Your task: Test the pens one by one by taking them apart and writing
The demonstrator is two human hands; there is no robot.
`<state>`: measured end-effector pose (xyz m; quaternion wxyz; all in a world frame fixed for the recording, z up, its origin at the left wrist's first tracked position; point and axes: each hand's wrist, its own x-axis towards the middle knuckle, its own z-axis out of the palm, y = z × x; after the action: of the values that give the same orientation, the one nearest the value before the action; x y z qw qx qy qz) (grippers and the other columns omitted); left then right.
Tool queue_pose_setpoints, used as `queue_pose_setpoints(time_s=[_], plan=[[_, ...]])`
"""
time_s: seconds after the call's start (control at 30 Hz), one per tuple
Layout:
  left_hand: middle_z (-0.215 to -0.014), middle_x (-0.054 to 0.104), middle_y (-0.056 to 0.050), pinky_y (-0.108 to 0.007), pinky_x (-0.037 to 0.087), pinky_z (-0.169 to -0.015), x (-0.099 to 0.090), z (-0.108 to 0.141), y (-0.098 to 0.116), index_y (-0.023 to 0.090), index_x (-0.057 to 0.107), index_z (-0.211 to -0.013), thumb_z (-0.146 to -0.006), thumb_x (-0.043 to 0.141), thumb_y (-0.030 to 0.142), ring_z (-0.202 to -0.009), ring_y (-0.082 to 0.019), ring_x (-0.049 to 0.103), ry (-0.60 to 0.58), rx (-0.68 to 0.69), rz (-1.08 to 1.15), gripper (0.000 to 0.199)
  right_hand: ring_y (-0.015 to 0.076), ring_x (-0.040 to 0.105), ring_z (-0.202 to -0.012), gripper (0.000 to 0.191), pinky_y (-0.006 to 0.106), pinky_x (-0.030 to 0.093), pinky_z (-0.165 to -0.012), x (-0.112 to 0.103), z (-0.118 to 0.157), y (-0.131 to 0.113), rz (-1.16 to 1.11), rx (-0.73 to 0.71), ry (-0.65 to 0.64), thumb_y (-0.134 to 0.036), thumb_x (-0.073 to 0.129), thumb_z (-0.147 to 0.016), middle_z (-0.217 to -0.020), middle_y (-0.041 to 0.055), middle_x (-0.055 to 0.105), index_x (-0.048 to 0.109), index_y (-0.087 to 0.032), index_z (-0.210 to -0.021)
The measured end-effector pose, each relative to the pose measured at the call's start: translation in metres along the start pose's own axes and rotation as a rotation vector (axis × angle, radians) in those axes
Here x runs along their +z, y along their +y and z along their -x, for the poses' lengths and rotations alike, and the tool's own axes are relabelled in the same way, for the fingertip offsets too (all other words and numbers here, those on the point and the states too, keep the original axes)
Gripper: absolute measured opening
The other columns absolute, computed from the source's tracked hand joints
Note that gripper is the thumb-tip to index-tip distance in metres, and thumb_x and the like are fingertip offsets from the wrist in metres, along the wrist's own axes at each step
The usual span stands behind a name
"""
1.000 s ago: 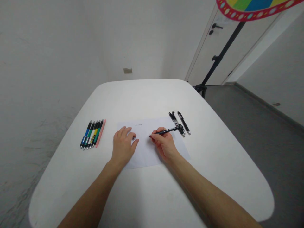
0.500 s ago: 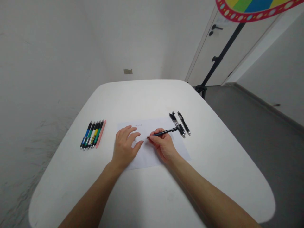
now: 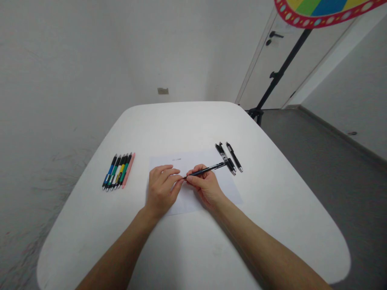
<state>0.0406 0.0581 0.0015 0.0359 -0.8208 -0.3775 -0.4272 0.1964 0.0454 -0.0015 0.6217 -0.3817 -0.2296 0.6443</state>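
A black pen is held at a slant above the sheet of white paper. My right hand grips its barrel near the front, closed around it. With thumb and fingertip together, my left hand pinches at the pen's pointed end; its other fingers are loosely curled over the paper. Whether a small part sits in that pinch is too fine to make out. A short line of dark marks runs along the paper's upper part.
Several coloured pens lie side by side on the left of the white table. To the right rest several black pens, partly on the paper's corner. Beyond the table stands a black pole bearing a colourful wheel.
My left hand has shifted slightly right, its thumb and fingers closing at the pen's tip. The pen in my right hand has moved slightly left and down.
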Motion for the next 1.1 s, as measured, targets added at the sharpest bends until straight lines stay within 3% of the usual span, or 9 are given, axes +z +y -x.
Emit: queue_pose_setpoints(time_s=[0.8,0.87,1.0,1.1], plan=[[-0.093,0.070,-0.005,-0.040,0.048,-0.089,-0.014,0.002,-0.015,0.020,0.062,-0.084,-0.088,0.060,0.018,-0.096,-0.022,0.062,0.098,-0.067,-0.022,0.005,0.0122,0.064,-0.068,0.038,0.025,0.052,-0.064,-0.009,-0.010,-0.009,-0.101,-0.049,0.128,-0.013,0.086,-0.048,-0.070,-0.0046,0.068,0.059,-0.022,-0.073],[-0.095,0.069,-0.007,-0.040,0.048,-0.088,-0.014,0.002,-0.016,0.019,0.062,-0.090,-0.087,0.061,0.018,-0.095,-0.022,0.061,0.109,-0.054,-0.018,0.003,0.0118,0.064,-0.068,0.038,0.024,0.052,-0.064,-0.009,-0.010,-0.009,-0.108,-0.040,0.128,-0.013,0.086,-0.048,-0.069,-0.0047,0.068,0.059,-0.022,-0.073],[-0.099,0.069,-0.008,-0.040,0.049,-0.087,-0.012,0.003,-0.016,0.019,0.060,-0.107,-0.086,0.064,0.020,-0.097,-0.023,0.061,0.113,-0.038,-0.013,0.022,0.0113,0.064,-0.067,0.038,0.023,0.052,-0.064,-0.007,-0.009,-0.009,-0.118,-0.025,0.124,-0.012,0.086,-0.048,-0.070,-0.0044,0.068,0.059,-0.021,-0.073],[-0.098,0.070,-0.007,-0.040,0.049,-0.087,-0.010,0.004,-0.015,0.019,0.061,-0.105,-0.087,0.065,0.021,-0.096,-0.022,0.062,0.088,-0.015,-0.003,0.019,0.0109,0.064,-0.066,0.038,0.023,0.051,-0.064,-0.005,-0.007,-0.009,-0.126,-0.015,0.112,-0.012,0.086,-0.047,-0.069,-0.0046,0.068,0.059,-0.021,-0.072]])
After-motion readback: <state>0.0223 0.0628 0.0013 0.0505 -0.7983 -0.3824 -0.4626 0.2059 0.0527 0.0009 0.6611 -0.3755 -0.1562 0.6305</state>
